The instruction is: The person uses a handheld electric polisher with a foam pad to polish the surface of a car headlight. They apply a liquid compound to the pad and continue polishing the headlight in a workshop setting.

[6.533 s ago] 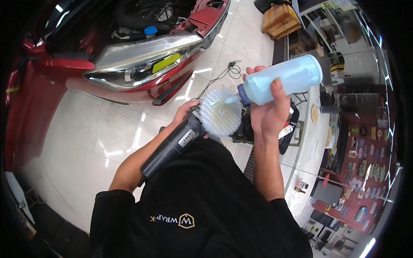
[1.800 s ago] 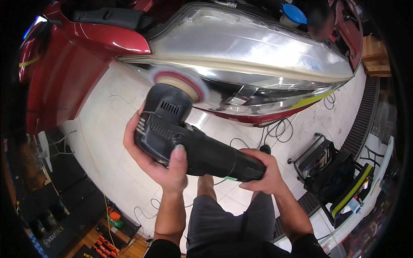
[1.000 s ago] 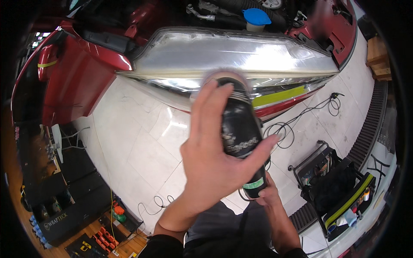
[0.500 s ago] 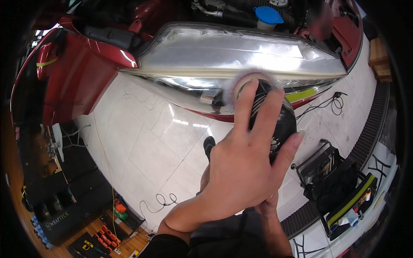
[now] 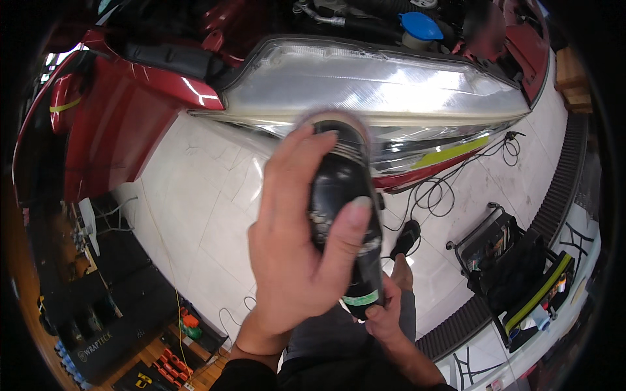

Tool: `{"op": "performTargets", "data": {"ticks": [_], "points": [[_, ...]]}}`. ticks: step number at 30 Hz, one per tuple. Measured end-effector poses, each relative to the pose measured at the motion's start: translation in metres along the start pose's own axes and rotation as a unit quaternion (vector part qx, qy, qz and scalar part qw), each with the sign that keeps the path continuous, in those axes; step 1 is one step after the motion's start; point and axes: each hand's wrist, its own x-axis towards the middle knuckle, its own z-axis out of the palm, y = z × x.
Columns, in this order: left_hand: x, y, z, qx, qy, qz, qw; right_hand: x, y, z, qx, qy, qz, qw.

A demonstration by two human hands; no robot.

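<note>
A black rotary polisher (image 5: 338, 186) lies against the lower front edge of a hazy car headlight (image 5: 372, 85). Its round pad (image 5: 306, 120) is smeared at the rim, as if spinning. My left hand (image 5: 287, 228) wraps over the polisher's head and body, fingers toward the pad and thumb across the top. At the rear end, beside a green band, my right hand (image 5: 386, 313) grips the polisher's body. Part of the pad is hidden under the tool.
The red fender (image 5: 130, 111) stands left; a blue reservoir cap (image 5: 420, 26) sits in the engine bay. A black cable (image 5: 433, 195) coils on the tiled floor. A wheeled tool seat (image 5: 515, 260) is at right, a black workbench (image 5: 124, 306) at lower left.
The polisher has moved left along the headlight's lower edge, with my left hand on it. My right hand, mostly hidden before, now shows at the tool's rear.
</note>
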Motion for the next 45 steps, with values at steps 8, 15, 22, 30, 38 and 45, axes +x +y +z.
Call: {"op": "performTargets", "data": {"ticks": [8,15,22,30,38,45], "points": [[0.002,-0.012,-0.027,-0.045,0.033,0.000,0.998,0.008,-0.001,0.020,-0.087,-0.016,0.007,0.996],[0.005,0.009,0.003,-0.060,-0.006,-0.042,0.997,-0.004,-0.015,-0.008,-0.013,-0.019,0.018,1.000],[0.010,0.029,0.039,0.002,-0.065,-0.044,0.997,-0.009,-0.035,-0.035,0.038,-0.010,0.022,0.999],[0.016,0.038,0.055,-0.030,-0.030,-0.028,0.999,-0.012,-0.031,-0.025,0.018,0.074,-0.018,0.997],[0.020,0.023,0.015,-0.058,-0.030,-0.050,0.997,-0.012,-0.014,0.006,0.005,0.066,0.011,0.998],[0.021,0.002,-0.014,-0.089,0.005,-0.049,0.995,-0.003,-0.001,0.022,-0.060,0.052,-0.004,0.997]]}}
